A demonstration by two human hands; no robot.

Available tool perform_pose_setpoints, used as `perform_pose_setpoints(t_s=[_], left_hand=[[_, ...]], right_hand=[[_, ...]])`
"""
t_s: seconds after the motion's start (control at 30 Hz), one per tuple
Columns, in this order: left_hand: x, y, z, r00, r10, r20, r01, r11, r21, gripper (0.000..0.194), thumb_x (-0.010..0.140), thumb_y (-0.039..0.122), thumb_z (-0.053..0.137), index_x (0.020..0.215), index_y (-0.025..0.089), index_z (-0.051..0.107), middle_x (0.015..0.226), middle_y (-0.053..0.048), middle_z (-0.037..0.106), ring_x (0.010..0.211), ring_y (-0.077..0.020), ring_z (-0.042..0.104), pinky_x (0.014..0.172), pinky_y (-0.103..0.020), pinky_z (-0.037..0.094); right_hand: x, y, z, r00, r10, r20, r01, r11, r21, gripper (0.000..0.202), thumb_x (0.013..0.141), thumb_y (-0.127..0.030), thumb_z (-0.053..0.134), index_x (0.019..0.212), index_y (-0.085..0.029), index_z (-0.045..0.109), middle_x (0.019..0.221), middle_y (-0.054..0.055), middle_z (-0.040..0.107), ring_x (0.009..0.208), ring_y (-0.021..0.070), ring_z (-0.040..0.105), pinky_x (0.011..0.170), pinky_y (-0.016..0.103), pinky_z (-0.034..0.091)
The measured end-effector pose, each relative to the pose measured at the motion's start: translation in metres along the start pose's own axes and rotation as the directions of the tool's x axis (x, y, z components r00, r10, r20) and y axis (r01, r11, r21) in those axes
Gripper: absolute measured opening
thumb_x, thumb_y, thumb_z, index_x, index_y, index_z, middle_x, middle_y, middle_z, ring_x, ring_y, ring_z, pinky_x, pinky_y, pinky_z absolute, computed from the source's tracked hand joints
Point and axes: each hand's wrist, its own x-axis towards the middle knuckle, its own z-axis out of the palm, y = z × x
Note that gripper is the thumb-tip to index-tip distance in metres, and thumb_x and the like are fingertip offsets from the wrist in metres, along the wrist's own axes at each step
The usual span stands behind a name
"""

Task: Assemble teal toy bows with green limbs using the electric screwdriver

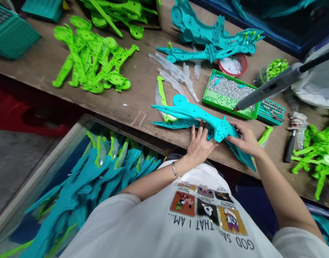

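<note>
Now we have a long, bright teal plastic shell (186, 111) at the middle of the frame, near the front edge of the brown wooden table (143, 98). A thin teal plastic piece (171, 124) pokes out on its near side. Our right hand (245, 139) is curled round the shell's right end, thumb and fingers pinching it. Our left hand (200, 143) is half curled against the near side; some fingertips are hidden, so we cannot tell if it grips.

To do this well, we think we should hold both ends level, press softly and keep our fingers out of any gap. The thin points could bend.

Just beside the left end is a skinny lime-green plastic strip (161, 89), so let's not bump it. Right of center, a stick-shaped grey power driver (272, 86) hangs over a green plastic tray (207, 96) of tiny silver bits. We'd best mind its tip.
</note>
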Motion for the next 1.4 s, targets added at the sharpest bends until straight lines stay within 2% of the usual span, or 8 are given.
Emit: perform_pose_setpoints(t_s=[0.3, 0.6, 0.77, 0.83, 0.97, 1.1, 1.23, 1.4], left_hand=[[0.0, -0.001, 0.004, 0.999, -0.004, 0.045, 0.003, 1.0, 0.013, 0.039, 0.1, 0.046, 0.061, 0.131, 0.026, 0.072, 0.135, -0.017, 0.06, 0.141, -0.0394, 0.048, 0.126, -0.072, 0.022], [-0.019, -0.013, -0.016, 0.989, 0.142, 0.029, -0.139, 0.988, -0.069, 0.05, 0.103, 0.042, 0.057, 0.145, 0.017, 0.058, 0.161, -0.025, 0.043, 0.158, -0.0428, 0.029, 0.125, -0.069, 0.028], [-0.05, -0.041, -0.043, 0.967, 0.124, -0.222, -0.167, 0.968, -0.185, 0.03, 0.1, 0.021, 0.06, 0.129, 0.019, 0.061, 0.125, -0.014, 0.07, 0.124, -0.0255, 0.064, 0.107, -0.046, 0.053], [-0.06, -0.059, -0.057, 0.919, -0.013, -0.394, -0.068, 0.979, -0.192, 0.024, 0.097, 0.017, 0.061, 0.121, 0.02, 0.058, 0.106, -0.009, 0.069, 0.104, -0.0212, 0.066, 0.094, -0.039, 0.056], [-0.059, -0.108, -0.088, 0.71, -0.394, -0.584, 0.282, 0.919, -0.277, 0.019, 0.099, 0.033, 0.061, 0.113, 0.021, 0.054, 0.109, -0.009, 0.063, 0.106, -0.022, 0.063, 0.097, -0.04, 0.052], [-0.036, -0.154, -0.111, 0.696, -0.678, -0.237, 0.473, 0.681, -0.558, 0.035, 0.104, 0.048, 0.053, 0.125, 0.021, 0.052, 0.111, -0.008, 0.069, 0.098, -0.0189, 0.069, 0.091, -0.036, 0.055], [-0.006, -0.181, -0.116, 0.726, -0.662, 0.185, 0.578, 0.443, -0.685, 0.042, 0.101, 0.05, 0.056, 0.128, 0.018, 0.052, 0.097, -0.006, 0.074, 0.087, -0.0189, 0.072, 0.082, -0.034, 0.057], [0.026, -0.191, -0.108, 0.769, -0.565, 0.3, 0.574, 0.401, -0.714, 0.061, 0.08, 0.024, 0.081, 0.131, 0.017, 0.049, 0.078, 0.005, 0.064, 0.073, -0.0139, 0.067, 0.072, -0.026, 0.052]], right_hand=[[0.002, -0.002, 0.003, 0.995, -0.065, 0.077, 0.066, 0.998, -0.012, 0.052, 0.089, -0.038, 0.07, 0.138, -0.023, 0.062, 0.129, 0.011, 0.07, 0.117, 0.0309, 0.067, 0.105, 0.046, 0.052], [0.003, 0.005, 0.007, 0.994, -0.052, 0.097, 0.052, 0.999, 0.005, 0.053, 0.091, -0.046, 0.071, 0.138, -0.024, 0.062, 0.134, 0.012, 0.068, 0.122, 0.0326, 0.065, 0.106, 0.049, 0.05], [0.002, 0.005, 0.007, 0.99, -0.07, 0.126, 0.071, 0.998, -0.001, 0.053, 0.091, -0.047, 0.07, 0.138, -0.024, 0.062, 0.134, 0.012, 0.067, 0.123, 0.0324, 0.065, 0.108, 0.048, 0.049], [0.002, 0.006, 0.008, 0.99, -0.061, 0.131, 0.063, 0.998, -0.014, 0.054, 0.091, -0.047, 0.07, 0.139, -0.024, 0.062, 0.135, 0.012, 0.066, 0.124, 0.0328, 0.065, 0.109, 0.049, 0.049], [0.003, 0.007, 0.009, 0.989, -0.053, 0.137, 0.058, 0.998, -0.035, 0.055, 0.092, -0.048, 0.069, 0.14, -0.024, 0.062, 0.136, 0.012, 0.066, 0.125, 0.0333, 0.064, 0.109, 0.049, 0.049], [0.005, 0.006, 0.008, 0.985, -0.056, 0.165, 0.068, 0.995, -0.067, 0.059, 0.092, -0.05, 0.069, 0.144, -0.024, 0.061, 0.133, 0.013, 0.066, 0.123, 0.0332, 0.064, 0.11, 0.051, 0.05], [0.006, 0.004, 0.007, 0.976, -0.047, 0.214, 0.065, 0.995, -0.077, 0.066, 0.093, -0.051, 0.067, 0.153, -0.026, 0.054, 0.136, 0.012, 0.064, 0.126, 0.0328, 0.063, 0.112, 0.051, 0.049], [0.005, 0.004, 0.008, 0.973, -0.074, 0.218, 0.091, 0.993, -0.073, 0.069, 0.094, -0.051, 0.066, 0.157, -0.028, 0.049, 0.138, 0.011, 0.064, 0.126, 0.0326, 0.062, 0.112, 0.051, 0.049]])
